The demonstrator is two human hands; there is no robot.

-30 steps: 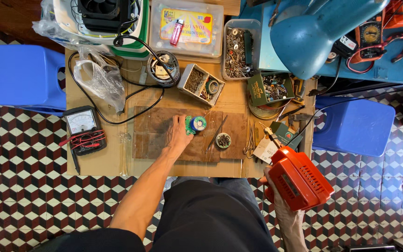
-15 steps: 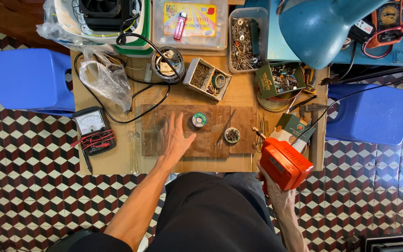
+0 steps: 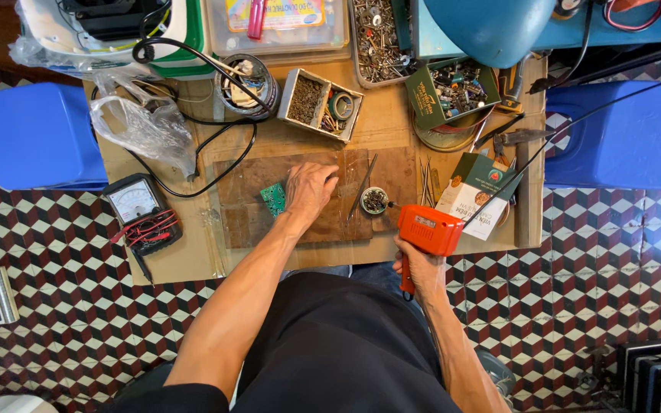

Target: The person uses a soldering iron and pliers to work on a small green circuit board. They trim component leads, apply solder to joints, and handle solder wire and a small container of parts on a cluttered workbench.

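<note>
Right hand (image 3: pixel 421 269) is wrapped tight around the grip of an orange soldering gun (image 3: pixel 428 229), a boxy, pistol-shaped tool with a bright plastic body, a paler label patch on its top face and a thin metal tip at its left end; it sits at the near edge of the low wooden table (image 3: pixel 392 126), tip pointing toward a small round tin (image 3: pixel 375 200), and a dark cord runs up and to the right from it. Left hand (image 3: pixel 310 190) lies palm down on the worn brown board (image 3: pixel 258 183) in the middle of the table, fingers curled loosely with the tips pressed to the wood; whether anything sits under them cannot be told. Just beside its wrist, a small green circuit board (image 3: pixel 273 199) rests flat on the brown board, rectangular and slightly tilted. Farther left, an analogue multimeter (image 3: pixel 133 202) with red and black leads lies at the table's corner. Blue plastic stools (image 3: pixel 38 135) flank the table on the patterned tile floor.
</note>
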